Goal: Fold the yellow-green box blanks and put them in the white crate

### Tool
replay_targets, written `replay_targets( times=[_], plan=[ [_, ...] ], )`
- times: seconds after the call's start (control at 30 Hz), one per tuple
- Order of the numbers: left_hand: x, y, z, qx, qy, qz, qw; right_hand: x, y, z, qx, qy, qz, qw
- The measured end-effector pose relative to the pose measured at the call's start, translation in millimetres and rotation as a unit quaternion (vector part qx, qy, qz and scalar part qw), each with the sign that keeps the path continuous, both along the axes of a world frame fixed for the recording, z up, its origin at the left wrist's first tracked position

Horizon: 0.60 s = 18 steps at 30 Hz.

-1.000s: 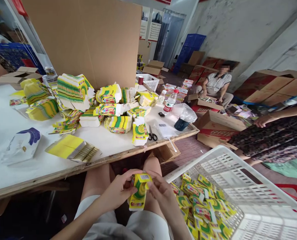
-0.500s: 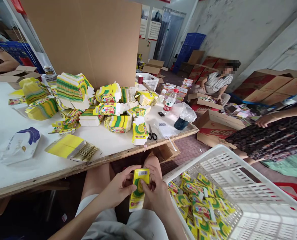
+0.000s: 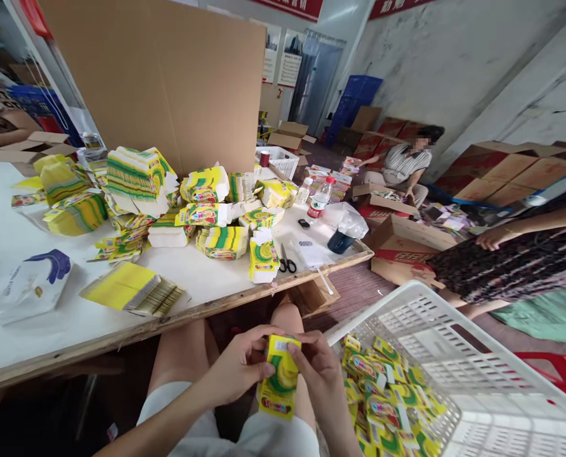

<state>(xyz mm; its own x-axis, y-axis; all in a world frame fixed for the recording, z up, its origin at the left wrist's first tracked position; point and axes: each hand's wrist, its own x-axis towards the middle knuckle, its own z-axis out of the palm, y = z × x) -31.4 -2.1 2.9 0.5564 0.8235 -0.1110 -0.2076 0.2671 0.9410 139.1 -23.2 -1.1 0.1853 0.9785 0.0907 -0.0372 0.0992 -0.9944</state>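
A small yellow-and-green printed carton [image 3: 280, 381] is held upright above my lap, its barcode end up. My left hand [image 3: 245, 362] grips its left edge between thumb and fingers. On the other side, my right hand [image 3: 318, 368] has its thumb on the upper front and its fingers behind the top right edge. To the right of my knees stands a white perforated basket [image 3: 497, 368] with many similar cartons [image 3: 382, 406] lying loose inside. Stacks of flat cartons [image 3: 135, 181] are piled on the white table [image 3: 121, 346] ahead of me.
Black-handled scissors [image 3: 287, 263], a red-capped bottle [image 3: 320, 200] and a dark cup [image 3: 341, 240] lie towards the table's right end. A tissue pack [image 3: 35, 282] rests at left. A tall cardboard sheet [image 3: 169, 82] stands behind the stacks. Other people are at the right and far left.
The carton and both my hands have shifted a little right and down. The carton's front now faces me more fully, and my right thumb has moved up towards its top. The view has tilted slightly.
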Motion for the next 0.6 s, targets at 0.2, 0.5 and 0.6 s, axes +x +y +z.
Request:
replay_targets(
  times=[0.2, 0.5, 0.6],
  plan=[
    [27, 51, 8.7, 0.400, 0.225, 0.076, 0.885, 67, -12, 16.4, 0.057, -0.314, -0.248, 0.915],
    [-6, 127, -27.7, 0.476, 0.345, 0.214, 0.780, 61, -28, -26.4, -0.041, -0.222, -0.161, 0.961],
    [-16, 102, -25.1, 0.506, 0.323, 0.239, 0.763, 28, -17, -26.7, -0.063, -0.116, -0.093, 0.987]
  ],
)
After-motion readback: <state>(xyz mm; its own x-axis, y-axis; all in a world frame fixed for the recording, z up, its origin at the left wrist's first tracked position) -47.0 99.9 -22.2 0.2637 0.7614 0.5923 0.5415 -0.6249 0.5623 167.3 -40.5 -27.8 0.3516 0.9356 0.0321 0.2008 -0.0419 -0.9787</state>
